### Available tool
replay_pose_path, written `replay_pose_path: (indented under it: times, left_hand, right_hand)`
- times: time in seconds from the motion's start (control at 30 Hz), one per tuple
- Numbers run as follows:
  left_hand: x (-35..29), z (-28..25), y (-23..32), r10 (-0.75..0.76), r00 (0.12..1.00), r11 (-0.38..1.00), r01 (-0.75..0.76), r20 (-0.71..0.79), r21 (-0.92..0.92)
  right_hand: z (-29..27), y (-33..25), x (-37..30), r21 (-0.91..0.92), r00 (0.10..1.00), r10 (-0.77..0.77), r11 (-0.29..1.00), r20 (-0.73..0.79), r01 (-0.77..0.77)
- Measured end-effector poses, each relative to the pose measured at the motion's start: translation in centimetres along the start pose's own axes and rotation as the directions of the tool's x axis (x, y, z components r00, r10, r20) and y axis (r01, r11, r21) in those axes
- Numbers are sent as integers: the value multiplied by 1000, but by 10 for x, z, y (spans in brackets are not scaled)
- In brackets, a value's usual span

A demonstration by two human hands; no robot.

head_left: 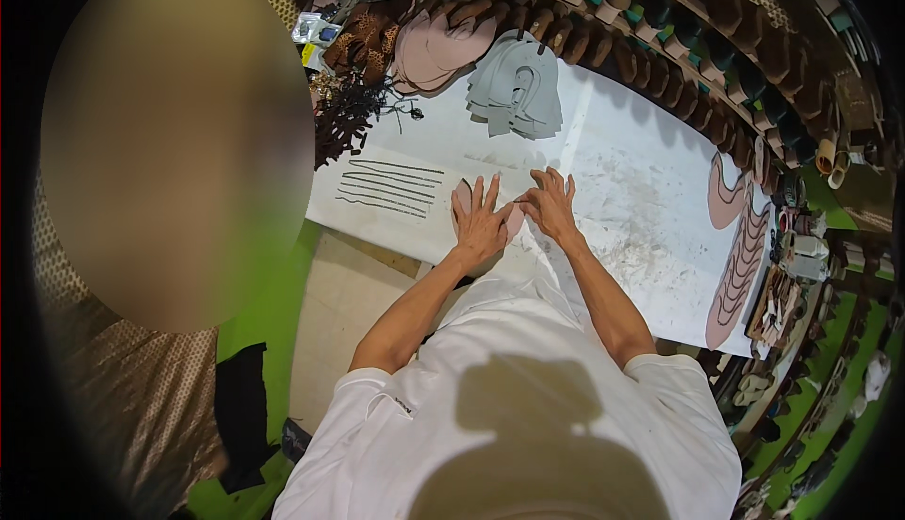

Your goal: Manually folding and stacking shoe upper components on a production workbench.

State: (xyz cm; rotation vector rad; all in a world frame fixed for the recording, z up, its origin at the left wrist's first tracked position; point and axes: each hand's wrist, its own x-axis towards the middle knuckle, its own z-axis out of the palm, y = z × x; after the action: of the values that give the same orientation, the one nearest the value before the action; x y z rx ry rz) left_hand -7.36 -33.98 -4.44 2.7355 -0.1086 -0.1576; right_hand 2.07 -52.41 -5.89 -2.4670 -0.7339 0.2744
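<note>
My left hand [483, 223] lies palm down with its fingers spread. It rests on a curved pink shoe-upper piece [516, 222] at the table's near edge, hiding the middle of it. Beside it, the thumb and forefinger of my right hand [554, 211] come together at the piece's upper edge. A short dark line shows at those fingertips; whether it is a thin strip is too small to tell. Several thin dark strips [391, 188] are laid out roughly parallel on the white table [622, 181], left of my left hand.
A stack of grey cut pieces [517, 110] and a pile of pink pieces [438, 49] lie at the back. Tangled dark strips [344, 124] heap at far left. Overlapping pink curved pieces [737, 275] line the right edge. Rows of brown shoes [650, 67] stand behind.
</note>
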Motion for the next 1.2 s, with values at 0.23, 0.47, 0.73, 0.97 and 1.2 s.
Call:
replay_pose_path:
  times: [0.23,0.47,0.73,0.97,1.2]
  left_hand:
    - [-1,3,-2,-7,1000,1000,7,-10,-7]
    - [2,1,1,-4,1000,999,3,-25,-45]
    - [0,1,2,-7,1000,998,6,-16,-64]
    - [3,4,0,-3,999,999,1,-47,-41]
    - [6,3,5,8,1000,1000,-8,15,-11]
  right_hand:
    - [-1,-1,2,-6,999,31,1000,-40,-31]
    - [2,4,7,-10,994,4,1000,-112,-5]
    - [2,1,8,-4,992,27,1000,-123,-28]
    - [1,-1,7,-24,992,44,999,-122,-47]
    - [-6,7,11,-18,999,-19,1000,-40,19]
